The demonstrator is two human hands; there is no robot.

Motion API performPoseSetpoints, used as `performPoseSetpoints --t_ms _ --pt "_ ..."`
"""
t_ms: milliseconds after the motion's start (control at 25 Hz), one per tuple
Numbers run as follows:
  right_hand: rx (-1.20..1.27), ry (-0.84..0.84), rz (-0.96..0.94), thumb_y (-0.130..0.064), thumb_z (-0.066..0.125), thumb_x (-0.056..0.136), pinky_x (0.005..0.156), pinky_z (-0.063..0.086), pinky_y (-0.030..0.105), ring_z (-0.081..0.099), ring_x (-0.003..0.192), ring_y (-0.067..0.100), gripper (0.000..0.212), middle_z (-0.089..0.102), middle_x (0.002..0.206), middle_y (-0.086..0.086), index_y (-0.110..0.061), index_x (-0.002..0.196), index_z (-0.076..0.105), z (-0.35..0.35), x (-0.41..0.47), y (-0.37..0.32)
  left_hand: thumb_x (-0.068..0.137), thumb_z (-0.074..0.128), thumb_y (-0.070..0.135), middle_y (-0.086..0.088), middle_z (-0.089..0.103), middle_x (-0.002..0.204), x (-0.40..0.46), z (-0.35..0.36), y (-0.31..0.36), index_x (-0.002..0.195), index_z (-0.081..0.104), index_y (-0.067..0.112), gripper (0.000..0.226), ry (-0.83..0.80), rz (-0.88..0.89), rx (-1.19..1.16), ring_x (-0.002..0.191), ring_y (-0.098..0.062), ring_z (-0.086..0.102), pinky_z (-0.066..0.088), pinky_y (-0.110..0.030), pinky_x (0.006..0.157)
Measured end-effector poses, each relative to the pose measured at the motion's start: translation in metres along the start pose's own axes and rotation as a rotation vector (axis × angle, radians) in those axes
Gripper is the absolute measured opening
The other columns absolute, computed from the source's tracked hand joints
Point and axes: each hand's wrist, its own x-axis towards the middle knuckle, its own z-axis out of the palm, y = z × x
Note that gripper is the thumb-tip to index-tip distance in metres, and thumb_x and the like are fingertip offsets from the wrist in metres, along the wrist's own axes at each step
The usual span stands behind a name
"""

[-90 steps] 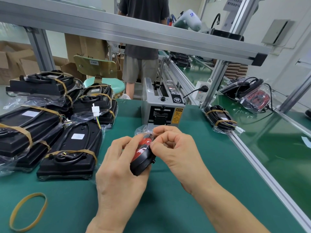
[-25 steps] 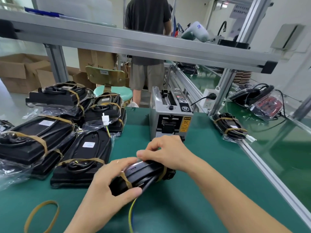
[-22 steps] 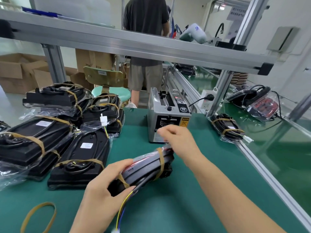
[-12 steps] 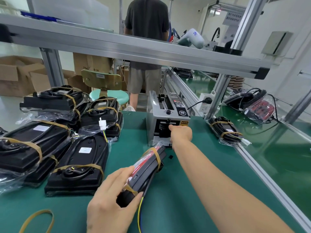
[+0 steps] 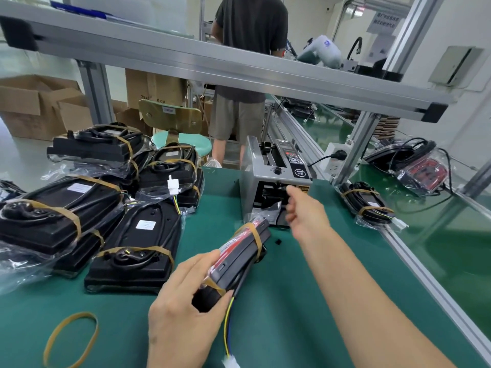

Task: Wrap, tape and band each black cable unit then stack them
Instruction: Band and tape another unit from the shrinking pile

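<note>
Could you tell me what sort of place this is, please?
Probably a factory packing line: a green bench framed in aluminium rails, a tape dispenser, and stacked banded units.

Bright, even light is filling the room from above, and the shadows on the green mat point(image 5: 292, 301) are staying soft and faint. Glare is showing on the plastic wrap point(image 5: 24, 272) and on the metal rail point(image 5: 239, 73). The wide lens is bending straight lines near the edges. The right hand point(image 5: 305, 213) is looking slightly blurred, the rest is sharp
</note>
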Motion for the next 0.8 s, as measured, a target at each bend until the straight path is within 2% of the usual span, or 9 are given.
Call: performPoseSetpoints --t_ms 80,120,200,280,360,480,640,800 --pt "-0.146 -0.286 -0.202 -0.028 0.069 0.082 0.065 0.037 0.017 0.054 0.068 0.004 0.014 0.063 0.073 -0.012 -0.022 0.069 0.071 -0.023 -0.042 -0.002 0.053 0.088 -0.001 0.013 0.065 0.107 -0.002 0.004 0.001 0.108 0.068 0.036 0.069 -0.014 -0.020 0.009 0.094 -0.013 0.062 0.049 -0.035 0.081" --pt "-0.182 -0.441 -0.260 -0.032 0.071 0.077 0.075 0.039 0.015 0.060 0.083 -0.005 0.010 0.068 0.088 -0.020 -0.026 0.071 0.074 -0.030 -0.066 0.001 0.052 0.088 -0.004 0.012 0.066 0.107 -0.002 0.005 0.001 0.108 0.068 0.035 0.071 -0.012 -0.026 0.003 0.094 -0.015 0.063 0.049 -0.036 0.081" --pt "-0.257 -0.638 -0.323 -0.037 0.073 0.069 0.093 0.036 0.014 0.050 0.115 -0.013 0.015 0.059 0.120 -0.028 -0.023 0.072 0.075 -0.038 -0.100 0.017 0.052 0.087 -0.006 0.012 0.066 0.107 -0.004 0.008 0.003 0.108 0.068 0.033 0.071 0.004 -0.042 -0.035 0.097 -0.016 0.063 0.050 -0.038 0.081" --pt "-0.312 -0.616 -0.331 -0.033 0.076 0.073 0.110 0.029 0.028 0.037 0.131 -0.007 0.011 0.047 0.134 -0.030 -0.022 0.071 0.075 -0.040 -0.116 0.037 0.055 0.087 -0.004 0.013 0.065 0.108 -0.005 0.008 0.004 0.108 0.068 0.032 0.067 0.000 -0.060 -0.069 0.101 -0.015 0.064 0.052 -0.043 0.084" --pt "-0.343 -0.562 -0.295 -0.021 0.075 0.079 0.117 0.023 0.036 0.033 0.134 -0.005 0.009 0.041 0.137 -0.031 -0.022 0.071 0.076 -0.043 -0.118 0.050 0.058 0.086 -0.001 0.014 0.065 0.108 -0.006 0.007 0.006 0.109 0.067 0.034 0.065 -0.011 -0.067 -0.090 0.103 -0.014 0.063 0.051 -0.046 0.086" --pt "-0.384 -0.526 -0.326 -0.021 0.073 0.080 0.118 0.020 0.035 0.027 0.134 -0.010 0.009 0.036 0.137 -0.037 -0.025 0.072 0.076 -0.042 -0.121 0.059 0.061 0.087 0.005 0.014 0.064 0.108 -0.007 0.006 0.009 0.109 0.067 0.034 0.060 -0.005 -0.076 -0.098 0.103 -0.016 0.063 0.051 -0.046 0.087" --pt "-0.468 -0.507 -0.368 -0.028 0.074 0.081 0.118 0.015 0.042 0.017 0.138 -0.009 0.009 0.031 0.138 -0.042 -0.033 0.073 0.075 -0.040 -0.123 0.064 0.062 0.086 0.006 0.016 0.064 0.108 -0.008 0.007 0.011 0.108 0.067 0.036 0.058 0.001 -0.085 -0.108 0.103 -0.014 0.063 0.051 -0.044 0.087" --pt "-0.512 -0.481 -0.388 -0.044 0.070 0.069 0.118 0.015 0.043 0.015 0.138 -0.010 0.009 0.028 0.136 -0.047 -0.037 0.071 0.074 -0.037 -0.126 0.063 0.063 0.086 0.004 0.012 0.065 0.108 -0.008 0.008 0.008 0.110 0.070 0.026 0.054 -0.006 -0.087 -0.109 0.103 -0.016 0.063 0.051 -0.045 0.087"
